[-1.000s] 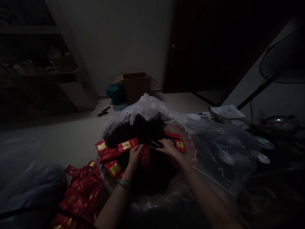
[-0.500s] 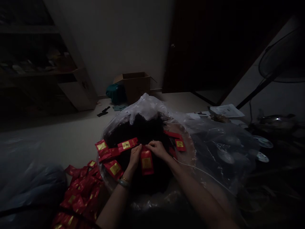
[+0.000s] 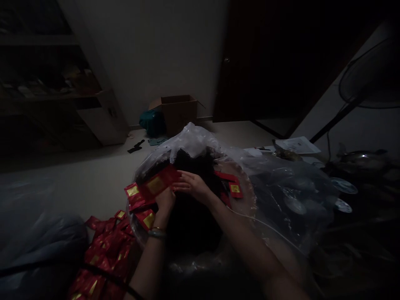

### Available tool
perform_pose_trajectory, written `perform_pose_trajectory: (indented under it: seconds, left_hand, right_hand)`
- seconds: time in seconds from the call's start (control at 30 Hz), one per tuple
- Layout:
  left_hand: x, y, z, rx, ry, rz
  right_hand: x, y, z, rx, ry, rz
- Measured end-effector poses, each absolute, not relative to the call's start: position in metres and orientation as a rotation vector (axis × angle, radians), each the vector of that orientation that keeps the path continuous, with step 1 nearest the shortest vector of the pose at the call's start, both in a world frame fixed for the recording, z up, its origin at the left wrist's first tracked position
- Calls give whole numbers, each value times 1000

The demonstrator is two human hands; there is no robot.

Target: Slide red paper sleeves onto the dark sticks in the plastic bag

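Note:
A red packet (image 3: 168,177) with a gold label lies slanted over a large round tub lined with clear plastic (image 3: 196,139). My left hand (image 3: 165,201) is closed on its lower edge, and some of those fingers are hidden. At the packet's right end is my right hand (image 3: 195,185), its fingers stretched out and seemingly touching the packet. Loose black material (image 3: 195,225) fills the tub below both hands. More red packets (image 3: 133,191) rest on the tub's left side, and another red packet (image 3: 235,188) is on the right side.
A heap of red packets (image 3: 108,246) stands at the lower left, beside a dark plastic-covered bundle (image 3: 46,246). Clear plastic sheeting (image 3: 290,191) spreads to the right, with a thin white cord (image 3: 268,225) across it. A cardboard box (image 3: 179,112) sits by the wall.
The packet, which hung upright between both hands, has swung up to the left and now lies slanted. My left hand moved left with it; my right hand's fingers have straightened.

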State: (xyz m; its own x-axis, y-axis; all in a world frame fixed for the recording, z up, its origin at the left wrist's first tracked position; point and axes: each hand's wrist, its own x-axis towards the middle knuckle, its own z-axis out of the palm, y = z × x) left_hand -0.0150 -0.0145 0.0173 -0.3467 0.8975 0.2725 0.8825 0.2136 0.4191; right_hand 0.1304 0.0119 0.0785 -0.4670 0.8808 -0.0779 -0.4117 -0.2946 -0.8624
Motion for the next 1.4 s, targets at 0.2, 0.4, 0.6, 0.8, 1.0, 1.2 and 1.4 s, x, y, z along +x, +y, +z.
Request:
perform_pose_trajectory:
  seconds: [0.2, 0.4, 0.6, 0.8, 1.0, 1.2, 1.4]
  left_hand:
    - [-19, -17, 18, 1842, 2618, 569]
    - [-34, -17, 21, 1850, 2147, 1006]
    - [-21, -30, 19, 1584, 1758, 1435]
    - [-11, -36, 17, 1347, 1729, 1549]
    - [-9, -34, 13, 1237, 1679, 1603]
    - [-9, -38, 15, 1297, 1636, 1559]
    - [-11, -35, 11, 1358, 1609, 1461]
  right_hand:
    - [145, 22, 47, -940, -1060, 1834]
    - [158, 27, -4, -1260, -1326, 1321]
    - [134, 12, 0, -1009, -1787, 781]
    - [123, 1, 0, -961, -1895, 339]
    - [132, 2, 11, -1028, -1956, 166]
    - [134, 16, 26, -1174, -1991, 366]
    - [135, 12, 43, -1063, -2120, 356]
